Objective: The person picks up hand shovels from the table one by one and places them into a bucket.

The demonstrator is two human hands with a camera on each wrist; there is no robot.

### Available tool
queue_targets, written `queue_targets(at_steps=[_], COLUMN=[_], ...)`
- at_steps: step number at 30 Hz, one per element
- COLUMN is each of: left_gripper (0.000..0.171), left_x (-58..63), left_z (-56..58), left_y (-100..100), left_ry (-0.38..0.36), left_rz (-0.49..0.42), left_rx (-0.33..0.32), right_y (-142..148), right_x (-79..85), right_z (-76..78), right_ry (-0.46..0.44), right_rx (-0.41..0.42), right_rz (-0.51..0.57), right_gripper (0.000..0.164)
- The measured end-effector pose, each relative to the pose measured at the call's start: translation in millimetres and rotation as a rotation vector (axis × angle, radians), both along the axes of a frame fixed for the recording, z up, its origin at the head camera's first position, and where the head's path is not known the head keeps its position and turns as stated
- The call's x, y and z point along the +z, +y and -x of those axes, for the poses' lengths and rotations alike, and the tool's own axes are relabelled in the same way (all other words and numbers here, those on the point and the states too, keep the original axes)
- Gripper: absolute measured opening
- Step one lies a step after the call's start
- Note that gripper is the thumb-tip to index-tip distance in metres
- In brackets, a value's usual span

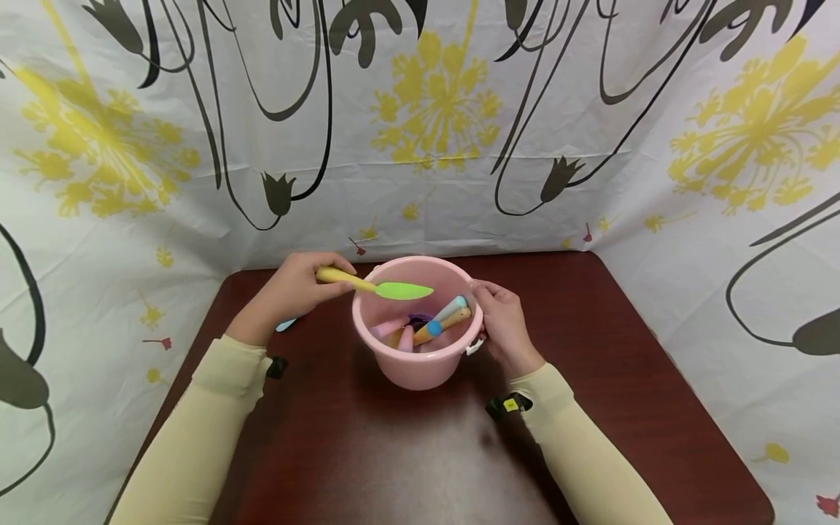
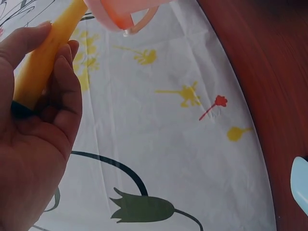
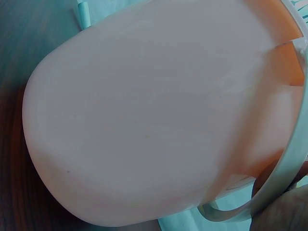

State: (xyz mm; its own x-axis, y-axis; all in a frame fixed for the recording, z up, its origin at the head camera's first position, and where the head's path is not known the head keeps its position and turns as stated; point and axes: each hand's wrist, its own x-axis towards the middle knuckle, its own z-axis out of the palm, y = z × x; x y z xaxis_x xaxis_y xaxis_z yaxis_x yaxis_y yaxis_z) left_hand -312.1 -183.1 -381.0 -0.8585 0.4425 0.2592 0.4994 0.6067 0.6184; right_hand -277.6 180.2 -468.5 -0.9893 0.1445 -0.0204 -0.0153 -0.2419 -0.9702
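Note:
My left hand [image 1: 298, 295] pinches the yellow handle of a toy knife [image 1: 403, 291] between thumb and fingers. Its green, leaf-shaped blade lies level over the mouth of a pink bucket [image 1: 420, 373]. In the left wrist view the yellow handle [image 2: 41, 67] ends in a dark cap near the palm. My right hand [image 1: 504, 317] grips the bucket's rim on the right side. Inside the bucket lie several toy tools [image 1: 451, 310] with pink, light blue, orange and purple parts. The right wrist view is mostly filled by the bucket wall [image 3: 144, 115], with the carrying handle [image 3: 301, 130] hanging alongside.
A light blue piece [image 1: 286, 324] lies on the dark red-brown table [image 1: 407, 467] under the left forearm; its rounded end [image 2: 301, 185] shows in the left wrist view. White cloth [image 1: 420, 208] with flower prints stands behind the table and along both sides.

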Motion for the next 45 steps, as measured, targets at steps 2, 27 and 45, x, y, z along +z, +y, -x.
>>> queue_targets(at_steps=[2, 27, 45], left_gripper=[0.011, 0.013, 0.017], left_x=[0.0, 7.4, 8.2], left_z=[1.6, 29.5, 41.6], left_y=[2.2, 47.2, 65.3], left_ry=[-0.016, -0.004, 0.022], left_rz=[-0.003, 0.189, 0.313], left_rx=[-0.004, -0.132, -0.185], right_y=[0.1, -0.2, -2.3], right_x=[-0.2, 0.3, 0.5], right_z=[0.2, -2.4, -1.0], right_ry=[0.002, -0.003, -0.005], right_rx=[-0.002, 0.002, 0.001], right_rz=[-0.001, -0.03, -0.012], right_gripper=[0.036, 0.036, 0.033])
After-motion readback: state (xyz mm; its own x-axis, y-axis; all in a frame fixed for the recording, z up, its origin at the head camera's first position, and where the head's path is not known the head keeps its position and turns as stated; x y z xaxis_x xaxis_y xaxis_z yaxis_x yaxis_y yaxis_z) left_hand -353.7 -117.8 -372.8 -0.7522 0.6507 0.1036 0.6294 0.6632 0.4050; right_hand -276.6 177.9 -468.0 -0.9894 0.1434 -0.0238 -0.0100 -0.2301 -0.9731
